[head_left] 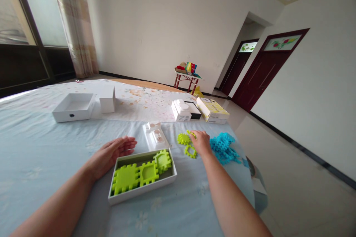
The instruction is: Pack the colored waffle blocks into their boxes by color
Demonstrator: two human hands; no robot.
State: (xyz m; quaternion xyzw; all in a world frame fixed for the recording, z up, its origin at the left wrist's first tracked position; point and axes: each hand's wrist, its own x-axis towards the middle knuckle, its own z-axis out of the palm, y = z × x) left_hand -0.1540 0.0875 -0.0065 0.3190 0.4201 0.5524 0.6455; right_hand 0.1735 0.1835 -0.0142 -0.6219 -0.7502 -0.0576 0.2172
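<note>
A white box [144, 190] on the cloth holds several lime-green foam-like puzzle tiles [125, 178] with notched edges, some with round cut-outs. Beside the box's left end, my left hand [119, 149] rests on edge, fingers stretched out and nothing in them. To the right of the box, my right hand [200, 141] pinches a small green notched piece [191, 133] between thumb and fingers. Close by on the cloth lie two more green pieces, one a solid tile [183, 139] and one an open ring [190, 152]. A pile of blue notched pieces [224, 148] sits just right of that hand.
Behind the green box lies a white moulded tray [155, 136]. An open white box [73, 107] and an upright white box [107, 100] stand at the back left. At the back right are a white box with an insert [181, 109] and a yellow-white carton [213, 109], near the table edge.
</note>
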